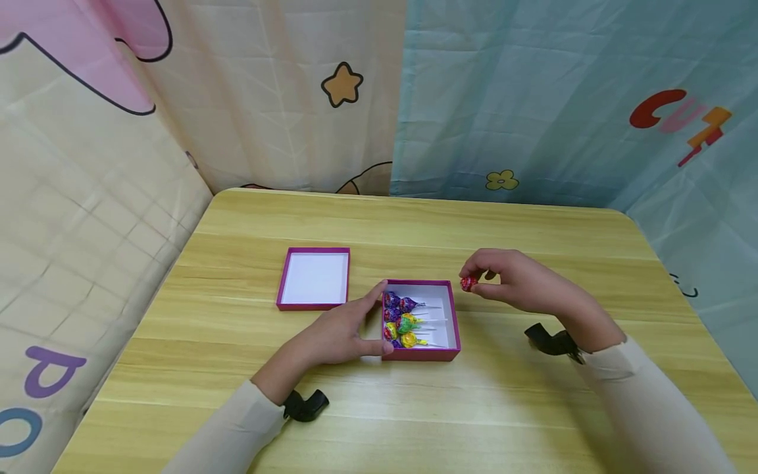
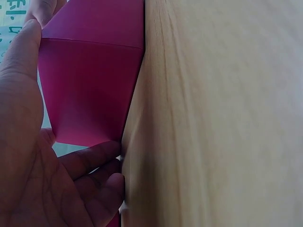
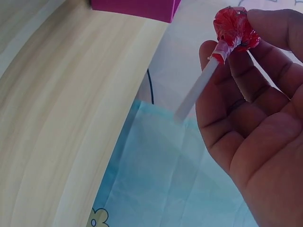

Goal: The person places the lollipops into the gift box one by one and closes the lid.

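My right hand (image 1: pixel 521 282) pinches a red-wrapped lollipop (image 3: pixel 232 30) by its candy end between thumb and fingers, just right of the open box. In the right wrist view its white stick points down and to the left. The magenta box (image 1: pixel 422 354) sits on the table with its white inside facing up. My left hand (image 1: pixel 340 329) grips the box's left side, thumb at the near corner and fingers at the far corner. Several lollipops (image 1: pixel 408 322) in purple, green and yellow wrappers lie along the left of the box, sticks toward the right.
A shallow magenta lid (image 1: pixel 314 278), white inside up, lies on the wooden table (image 1: pixel 414 421) to the left of the box. Printed curtains (image 1: pixel 296 118) hang behind and beside the table. A black wrist camera mount is strapped on each forearm.
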A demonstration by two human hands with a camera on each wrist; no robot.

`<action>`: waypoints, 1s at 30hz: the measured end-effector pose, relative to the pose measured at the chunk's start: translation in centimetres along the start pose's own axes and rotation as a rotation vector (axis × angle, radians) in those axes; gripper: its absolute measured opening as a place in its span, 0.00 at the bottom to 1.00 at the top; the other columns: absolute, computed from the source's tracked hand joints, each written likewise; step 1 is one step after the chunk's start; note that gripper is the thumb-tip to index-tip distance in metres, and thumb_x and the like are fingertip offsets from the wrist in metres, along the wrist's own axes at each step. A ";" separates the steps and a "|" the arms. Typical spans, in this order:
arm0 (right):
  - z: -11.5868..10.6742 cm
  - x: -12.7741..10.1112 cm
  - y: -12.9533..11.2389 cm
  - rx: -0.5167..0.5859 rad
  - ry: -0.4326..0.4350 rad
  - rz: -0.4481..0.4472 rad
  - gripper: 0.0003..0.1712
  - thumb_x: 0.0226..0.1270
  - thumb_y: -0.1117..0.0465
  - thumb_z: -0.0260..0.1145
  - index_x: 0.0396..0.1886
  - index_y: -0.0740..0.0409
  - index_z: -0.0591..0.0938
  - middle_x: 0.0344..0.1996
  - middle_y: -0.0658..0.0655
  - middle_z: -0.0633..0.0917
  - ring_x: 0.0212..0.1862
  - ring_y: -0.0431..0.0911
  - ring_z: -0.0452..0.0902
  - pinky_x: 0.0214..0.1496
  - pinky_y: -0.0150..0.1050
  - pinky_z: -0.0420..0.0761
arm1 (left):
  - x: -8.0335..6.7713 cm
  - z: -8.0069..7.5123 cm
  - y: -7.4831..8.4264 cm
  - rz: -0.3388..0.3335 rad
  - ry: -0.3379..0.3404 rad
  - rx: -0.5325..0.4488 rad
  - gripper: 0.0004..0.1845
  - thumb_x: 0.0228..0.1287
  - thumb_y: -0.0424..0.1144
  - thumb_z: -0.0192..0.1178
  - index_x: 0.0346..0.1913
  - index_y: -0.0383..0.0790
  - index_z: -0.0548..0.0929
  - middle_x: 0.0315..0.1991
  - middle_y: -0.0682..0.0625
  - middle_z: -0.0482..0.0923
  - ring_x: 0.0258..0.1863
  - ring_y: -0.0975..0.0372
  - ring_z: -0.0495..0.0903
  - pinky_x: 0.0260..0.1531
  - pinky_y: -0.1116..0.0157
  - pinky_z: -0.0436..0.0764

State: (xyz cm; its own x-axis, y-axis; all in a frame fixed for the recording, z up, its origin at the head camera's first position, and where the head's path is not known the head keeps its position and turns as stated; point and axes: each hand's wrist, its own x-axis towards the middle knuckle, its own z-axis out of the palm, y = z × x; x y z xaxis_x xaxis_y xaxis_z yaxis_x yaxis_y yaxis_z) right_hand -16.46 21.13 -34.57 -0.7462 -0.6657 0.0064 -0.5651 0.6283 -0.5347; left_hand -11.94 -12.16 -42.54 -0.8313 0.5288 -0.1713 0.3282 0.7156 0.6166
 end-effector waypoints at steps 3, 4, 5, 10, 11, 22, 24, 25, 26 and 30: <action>-0.1 0.3 -0.3 0.015 -0.027 -0.004 0.10 0.69 0.64 0.68 0.47 0.49 0.83 0.40 0.42 0.82 0.41 0.41 0.76 0.39 0.38 0.80 | 0.0 0.0 0.0 0.001 -0.001 0.006 0.58 0.55 0.71 0.63 0.79 0.67 0.37 0.78 0.55 0.52 0.74 0.59 0.57 0.69 0.55 0.63; -0.1 0.5 -0.5 0.019 -0.037 -0.006 0.10 0.69 0.64 0.67 0.47 0.48 0.83 0.40 0.42 0.82 0.40 0.41 0.76 0.38 0.38 0.80 | 0.1 0.0 0.0 0.002 -0.002 0.006 0.58 0.55 0.71 0.63 0.79 0.67 0.37 0.78 0.55 0.52 0.74 0.59 0.57 0.69 0.55 0.63; -0.1 0.6 -0.6 0.023 -0.047 -0.007 0.10 0.69 0.64 0.67 0.47 0.48 0.82 0.40 0.43 0.82 0.40 0.42 0.76 0.37 0.38 0.80 | 0.1 0.0 0.0 0.003 -0.003 0.006 0.58 0.55 0.71 0.63 0.79 0.66 0.37 0.78 0.55 0.52 0.74 0.59 0.57 0.68 0.55 0.63; 0.0 1.4 -1.1 0.014 -0.088 -0.013 0.10 0.69 0.64 0.67 0.47 0.46 0.83 0.42 0.43 0.82 0.39 0.42 0.76 0.37 0.38 0.81 | 0.1 0.1 0.0 0.006 -0.002 0.008 0.58 0.55 0.71 0.64 0.79 0.66 0.38 0.77 0.55 0.52 0.74 0.59 0.57 0.68 0.55 0.63; 0.0 1.6 -1.1 0.012 -0.094 -0.015 0.10 0.70 0.64 0.67 0.47 0.46 0.83 0.42 0.42 0.82 0.39 0.41 0.76 0.37 0.38 0.81 | 0.1 0.1 0.0 0.006 -0.002 0.009 0.58 0.55 0.71 0.64 0.79 0.66 0.38 0.77 0.55 0.53 0.74 0.59 0.57 0.68 0.55 0.63; 0.0 3.4 -2.5 0.014 -0.186 -0.069 0.08 0.69 0.63 0.67 0.44 0.45 0.84 0.39 0.42 0.83 0.39 0.40 0.78 0.40 0.38 0.82 | 0.1 0.1 -0.1 0.002 0.003 0.009 0.58 0.54 0.71 0.64 0.79 0.66 0.38 0.77 0.54 0.53 0.74 0.59 0.57 0.68 0.55 0.63; -0.1 3.8 -2.8 0.019 -0.205 -0.074 0.07 0.70 0.62 0.67 0.45 0.47 0.84 0.39 0.44 0.83 0.39 0.41 0.78 0.41 0.38 0.82 | 0.1 0.1 -0.1 0.003 0.004 0.009 0.58 0.54 0.71 0.64 0.79 0.66 0.38 0.77 0.54 0.54 0.74 0.59 0.57 0.68 0.55 0.63; -0.1 4.0 -2.9 0.023 -0.216 -0.077 0.07 0.70 0.62 0.67 0.45 0.48 0.84 0.38 0.44 0.83 0.40 0.41 0.79 0.41 0.38 0.82 | 0.1 0.1 -0.1 0.003 0.004 0.009 0.58 0.54 0.71 0.64 0.79 0.65 0.38 0.77 0.54 0.54 0.73 0.59 0.58 0.68 0.55 0.63; -0.1 4.2 -3.0 0.027 -0.229 -0.079 0.07 0.70 0.63 0.66 0.45 0.49 0.85 0.38 0.45 0.83 0.40 0.41 0.79 0.41 0.38 0.82 | 0.1 0.1 -0.1 0.005 0.005 0.009 0.58 0.54 0.71 0.64 0.80 0.65 0.38 0.77 0.53 0.54 0.73 0.59 0.58 0.68 0.55 0.63; 0.0 4.9 -3.2 0.030 -0.286 -0.076 0.07 0.70 0.64 0.65 0.45 0.53 0.85 0.37 0.46 0.83 0.40 0.42 0.78 0.41 0.39 0.82 | 0.1 0.1 -0.1 0.007 0.003 0.010 0.59 0.54 0.71 0.64 0.80 0.65 0.38 0.77 0.53 0.53 0.73 0.58 0.58 0.68 0.55 0.63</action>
State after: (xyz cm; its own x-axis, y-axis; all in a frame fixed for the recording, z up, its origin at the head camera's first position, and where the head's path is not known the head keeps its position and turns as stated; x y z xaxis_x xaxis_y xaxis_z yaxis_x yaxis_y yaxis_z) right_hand -18.29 15.85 -32.77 -0.5702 -0.7995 -0.1889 -0.6018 0.5630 -0.5665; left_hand -12.02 -12.10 -42.69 -0.8302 0.5325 -0.1652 0.3382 0.7165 0.6101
